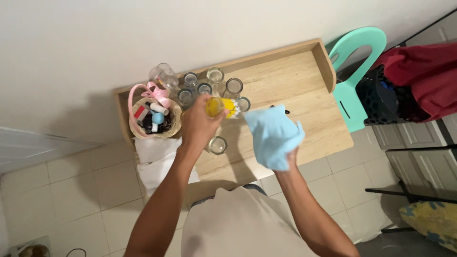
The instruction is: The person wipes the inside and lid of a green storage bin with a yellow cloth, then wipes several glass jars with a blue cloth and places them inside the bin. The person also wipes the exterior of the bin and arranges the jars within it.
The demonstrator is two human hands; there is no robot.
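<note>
- The left hand (pixel 197 124) grips a yellow glass (pixel 222 107) tilted on its side above the wooden table (pixel 304 90).
- The right hand (pixel 284 159) clutches a bunched light blue cloth (pixel 273 133), just right of the glass.
- One clear glass (pixel 217 145) stands below the held one; more glasses (pixel 209 85) cluster behind, beside a basket (pixel 154 119).

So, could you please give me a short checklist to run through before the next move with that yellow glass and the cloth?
1. Left hand grips the yellow glass: ok.
2. Right hand holds the blue cloth: ok.
3. Cloth touching the glass: not ok, they are apart.
4. Lone glass below the hands stands upright on the wooden table: ok.
5. Inside of the yellow glass clean: cannot tell.
6. Row of glasses near the wall upright: mostly ok; the leftmost looks tilted.
</note>
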